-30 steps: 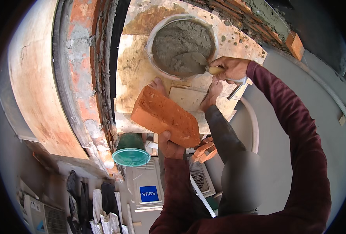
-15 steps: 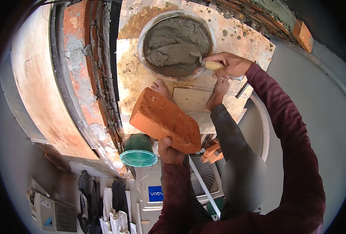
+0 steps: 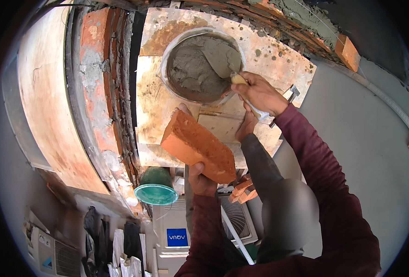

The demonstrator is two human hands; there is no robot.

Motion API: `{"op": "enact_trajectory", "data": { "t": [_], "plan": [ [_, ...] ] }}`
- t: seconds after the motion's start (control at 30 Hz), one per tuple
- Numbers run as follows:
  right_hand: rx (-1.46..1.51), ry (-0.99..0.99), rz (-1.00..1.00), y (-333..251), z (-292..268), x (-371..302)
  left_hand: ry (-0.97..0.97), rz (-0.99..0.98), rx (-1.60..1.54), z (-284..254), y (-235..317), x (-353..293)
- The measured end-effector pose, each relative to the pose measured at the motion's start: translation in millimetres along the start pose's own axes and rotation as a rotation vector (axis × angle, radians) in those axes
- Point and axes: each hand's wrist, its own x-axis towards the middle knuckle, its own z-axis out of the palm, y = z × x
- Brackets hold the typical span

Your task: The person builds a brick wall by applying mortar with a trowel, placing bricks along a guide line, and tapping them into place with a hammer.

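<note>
My right hand is closed round the wooden handle of a trowel. The trowel's blade lies over wet grey mortar in a round, white-rimmed bucket. In my left hand I hold an orange-red brick, tilted, with my thumb on its near side and the other fingers hidden beneath. The brick is between my body and the bucket, over the near edge of the mortar-spotted plywood board.
A green bucket stands left of the brick. Along the left runs a rough brick wall edge; at the far right, a brick course with mortar and a string. A hammer lies near my right wrist, and several bricks lie below the board.
The trowel has turned, its blade shifting from lying across the mortar to the bucket's far right side. My right hand has dropped slightly nearer. The brick stays in my left hand.
</note>
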Motion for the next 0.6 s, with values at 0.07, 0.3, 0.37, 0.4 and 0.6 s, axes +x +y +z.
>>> {"op": "enact_trajectory", "data": {
  "t": [0.07,0.3,0.37,0.4,0.6],
  "plan": [
    [-0.135,-0.060,-0.031,-9.3,6.2,25.1,0.016,0.011,-0.014,-2.1,-0.6,-1.2],
    [0.052,-0.200,-0.203,65.8,-12.5,61.6,0.040,0.009,-0.027,-7.2,1.1,-1.9],
    [0.189,-0.239,-0.249,88.5,-11.9,63.1,0.028,0.005,-0.029,-6.8,5.0,-1.9],
    [0.259,-0.256,-0.273,98.0,-11.6,64.0,0.018,0.009,-0.032,-3.3,6.9,-1.5],
    [0.440,-0.367,-0.283,137.3,-5.6,57.9,-0.013,0.036,-0.012,3.7,10.8,3.7]
  ]
}}
